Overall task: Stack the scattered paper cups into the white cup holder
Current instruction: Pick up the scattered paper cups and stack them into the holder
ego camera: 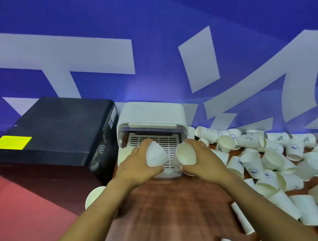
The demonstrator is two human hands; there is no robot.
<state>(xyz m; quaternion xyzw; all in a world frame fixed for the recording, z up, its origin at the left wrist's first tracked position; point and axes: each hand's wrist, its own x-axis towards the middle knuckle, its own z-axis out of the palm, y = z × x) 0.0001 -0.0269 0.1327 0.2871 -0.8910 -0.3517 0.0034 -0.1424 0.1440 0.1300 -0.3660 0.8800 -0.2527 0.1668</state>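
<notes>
Our left hand point(136, 166) grips one cup point(155, 156), bottom pointing away, over the white holder point(150, 117) beside a black box point(49, 130). Our right hand point(203, 160) holds another cup point(185, 155), mouth toward us. Further right, loose cups point(268, 160) litter the tabletop point(169, 212).

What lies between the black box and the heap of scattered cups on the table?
In the head view, the white cup holder stands between the black box and the scattered cups, both hands holding cups before it.

Even, bright indoor light is washing the scene; wide-angle distortion is bending the edges from 9 to 3 o'clock, and motion blur is softening the desk point(171, 212) at 6 o'clock.
</notes>
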